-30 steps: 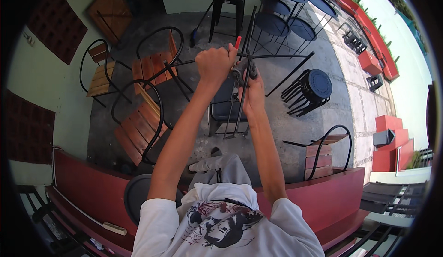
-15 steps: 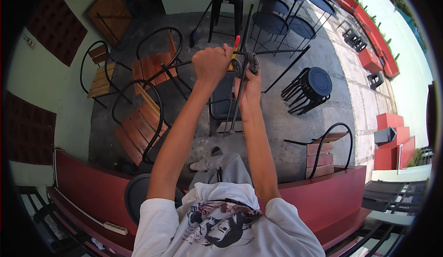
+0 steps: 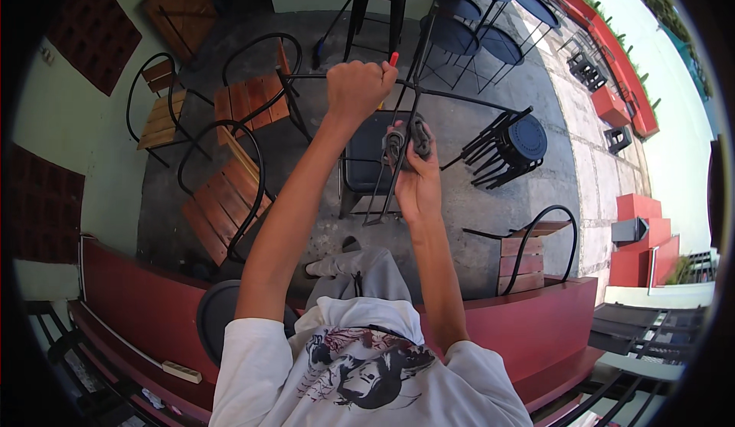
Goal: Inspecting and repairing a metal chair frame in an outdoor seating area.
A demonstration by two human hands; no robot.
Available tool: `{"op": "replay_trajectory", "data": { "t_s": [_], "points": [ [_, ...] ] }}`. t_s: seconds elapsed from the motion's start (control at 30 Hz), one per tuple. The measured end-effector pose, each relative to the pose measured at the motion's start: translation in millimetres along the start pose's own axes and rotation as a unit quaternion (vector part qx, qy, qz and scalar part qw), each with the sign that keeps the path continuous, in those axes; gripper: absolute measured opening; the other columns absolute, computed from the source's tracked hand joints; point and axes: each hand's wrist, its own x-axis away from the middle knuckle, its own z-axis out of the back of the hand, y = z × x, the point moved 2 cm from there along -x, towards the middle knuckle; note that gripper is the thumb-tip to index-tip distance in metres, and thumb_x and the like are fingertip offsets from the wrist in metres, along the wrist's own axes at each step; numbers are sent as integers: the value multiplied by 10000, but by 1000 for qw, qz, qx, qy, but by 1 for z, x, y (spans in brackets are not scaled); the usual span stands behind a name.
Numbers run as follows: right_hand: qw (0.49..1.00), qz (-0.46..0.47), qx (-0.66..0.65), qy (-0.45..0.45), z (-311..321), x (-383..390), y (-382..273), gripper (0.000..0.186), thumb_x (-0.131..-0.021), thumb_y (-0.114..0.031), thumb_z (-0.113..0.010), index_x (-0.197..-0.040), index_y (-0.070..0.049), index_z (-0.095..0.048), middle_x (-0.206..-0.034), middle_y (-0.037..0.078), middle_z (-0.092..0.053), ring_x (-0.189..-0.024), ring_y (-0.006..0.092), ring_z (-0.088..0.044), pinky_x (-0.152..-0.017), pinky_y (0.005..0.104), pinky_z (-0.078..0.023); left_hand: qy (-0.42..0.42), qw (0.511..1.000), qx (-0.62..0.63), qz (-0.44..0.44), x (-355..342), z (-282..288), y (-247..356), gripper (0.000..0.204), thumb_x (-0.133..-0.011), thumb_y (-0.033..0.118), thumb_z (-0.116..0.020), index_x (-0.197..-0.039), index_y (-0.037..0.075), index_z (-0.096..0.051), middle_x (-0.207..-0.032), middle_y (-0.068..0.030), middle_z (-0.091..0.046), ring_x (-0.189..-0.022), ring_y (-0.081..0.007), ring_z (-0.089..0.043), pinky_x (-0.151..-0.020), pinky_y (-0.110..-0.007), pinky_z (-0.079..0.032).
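**Both hands gripping a black metal frame with a red-handled tool**

Head view: The left hand (image 3: 358, 90) is closing in a fist around a tool with a red handle tip (image 3: 393, 58); only the red tip is showing above the knuckles, so the tool's kind cannot be told. The right hand (image 3: 413, 174) is wrapping its fingers around a grey fitting (image 3: 406, 140) on the black metal frame (image 3: 413, 98), just below and to the right of the left hand. The frame's thin bars are crossing between the two hands and running outward past both.

Beyond the right hand, a stack of black stools (image 3: 513, 143) is standing on the concrete floor (image 3: 475, 205). To the left of the left hand, wooden-slat chairs (image 3: 230, 189) with black hoop backs are lying tilted. Beyond both hands, dark round-top tables (image 3: 475, 6) are grouped. Below the forearms, near the person's body, a red ledge (image 3: 536, 327) is running across.
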Motion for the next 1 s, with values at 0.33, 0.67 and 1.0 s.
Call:
{"op": "replay_trajectory", "data": {
  "t_s": [0.33,0.67,1.0],
  "points": [
    [960,28,267,-83,15,81,-20,339,-866,173,-570,-1156,8,-627,-1209,138,-657,-1139,211,-633,-1008,317,-474,29,999,-7,-21,-5,-7,-2,506,-910,312,-552,-491,42,-637,-422,-128,-518,-375,-297,-544,-399,-394,-421],
    [883,-61,465,-14,37,85,-51,384,-898,82,-545,-1273,1,-554,-1117,75,-648,-985,133,-632,-926,268,-486,39,999,-4,-27,-1,-6,-2,493,-904,313,-549,-502,48,-654,-425,-125,-530,-375,-306,-544,-421,-399,-440],
    [720,68,680,-122,-24,100,-62,490,-843,86,-577,-1321,4,-516,-1048,78,-614,-1031,120,-579,-873,263,-490,25,999,-15,-13,3,-4,-3,511,-916,324,-523,-501,58,-659,-426,-118,-538,-374,-294,-544,-454,-399,-459]
  ]
}}
